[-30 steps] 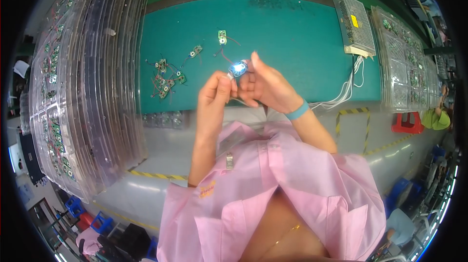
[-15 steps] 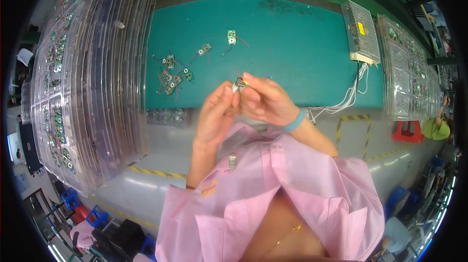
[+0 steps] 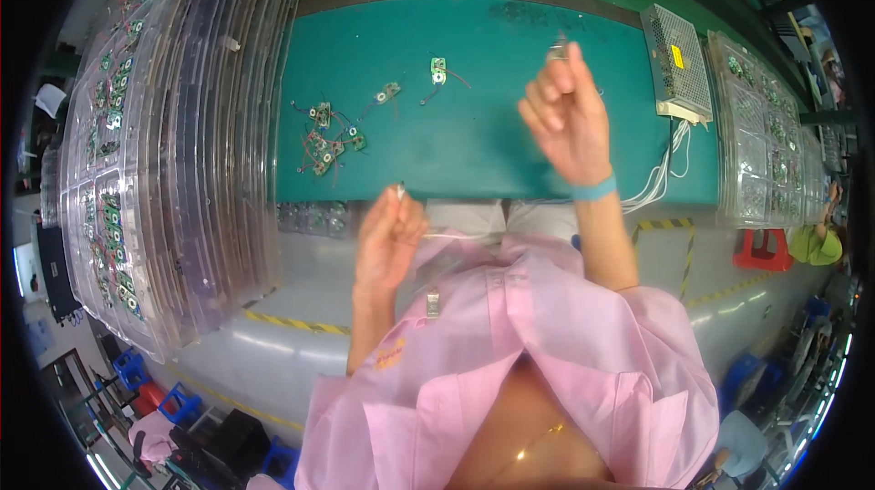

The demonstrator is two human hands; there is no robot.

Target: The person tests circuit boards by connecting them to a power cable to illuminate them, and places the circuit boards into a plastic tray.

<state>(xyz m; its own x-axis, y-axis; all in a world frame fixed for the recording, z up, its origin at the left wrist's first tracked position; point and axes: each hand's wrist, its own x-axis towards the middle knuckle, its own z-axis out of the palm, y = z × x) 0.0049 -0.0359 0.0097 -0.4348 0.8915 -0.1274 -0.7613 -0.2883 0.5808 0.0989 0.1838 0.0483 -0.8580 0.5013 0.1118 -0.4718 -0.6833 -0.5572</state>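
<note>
Near the front edge of the green work surface, my left hand (image 3: pixel 389 239) is closed in a pinch on a small white connector (image 3: pixel 400 190) with a dark tip. A white cable (image 3: pixel 456 236) runs from that hand across my lap. Farther out and to the right, my right hand (image 3: pixel 572 116), with a blue band at its wrist, pinches what looks like a small circuit board (image 3: pixel 558 51); blur hides its details. Left of centre lies a cluster of wired circuit boards (image 3: pixel 325 139). Two more, a circuit board (image 3: pixel 389 90) and a greener circuit board (image 3: pixel 438 70), lie apart from it.
Tall stacked clear plastic trays (image 3: pixel 191 153) holding boards stand at the left. A metal power supply (image 3: pixel 676 61) with white cables (image 3: pixel 663 166) sits at the right. Beyond it are more clear trays (image 3: pixel 761 134) and a red stool (image 3: pixel 764 250). A person (image 3: pixel 816 242) is at the far right.
My hands have come apart. The right one has moved out and to the right with the small board; the left one has drawn slightly back toward me, and the white connector now shows in it.
</note>
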